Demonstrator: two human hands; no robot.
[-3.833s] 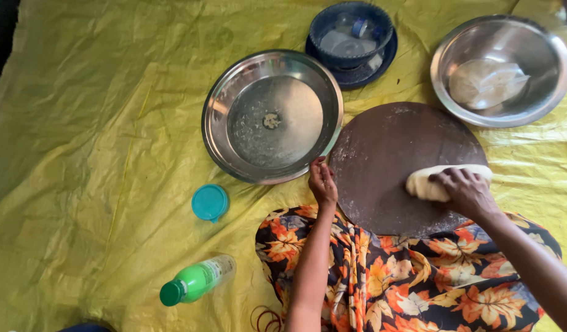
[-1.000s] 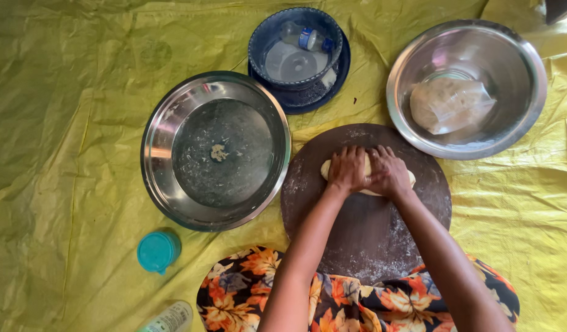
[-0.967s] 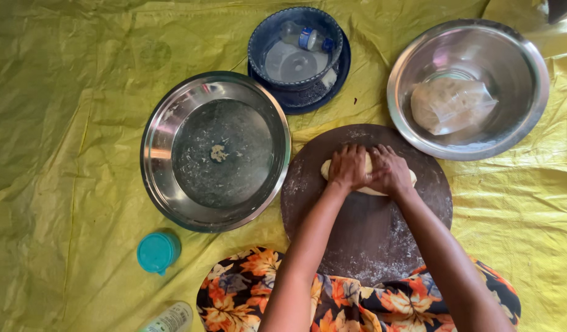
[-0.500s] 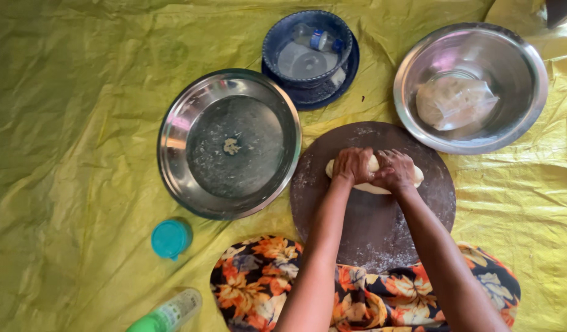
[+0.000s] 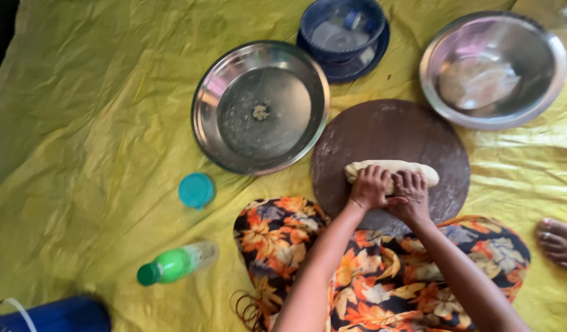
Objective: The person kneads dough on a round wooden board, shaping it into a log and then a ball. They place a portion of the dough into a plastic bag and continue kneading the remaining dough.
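A pale roll of dough [image 5: 394,168] lies across a round dark-brown board [image 5: 388,132] dusted with flour. My left hand [image 5: 369,186] and my right hand [image 5: 410,193] sit side by side on the near side of the dough, fingers curled over it and pressing down. The dough sticks out beyond both hands, longer on the right. The board rests on a yellow sheet [image 5: 93,123], its near edge over my flowered skirt [image 5: 382,270].
A wide steel plate [image 5: 210,114] with flour and a small dough crumb lies left of the board. A blue bowl on a blue plate [image 5: 342,27] stands at the back. A steel bowl [image 5: 545,43] holding pale dough is at back right. Teal lid [image 5: 196,190], green-capped bottle [image 5: 176,263], a foot [image 5: 557,243].
The dough has been drawn toward me on the board and rolled out longer. Both hands came nearer with it. The camera view shifted, so the bottle shows again.
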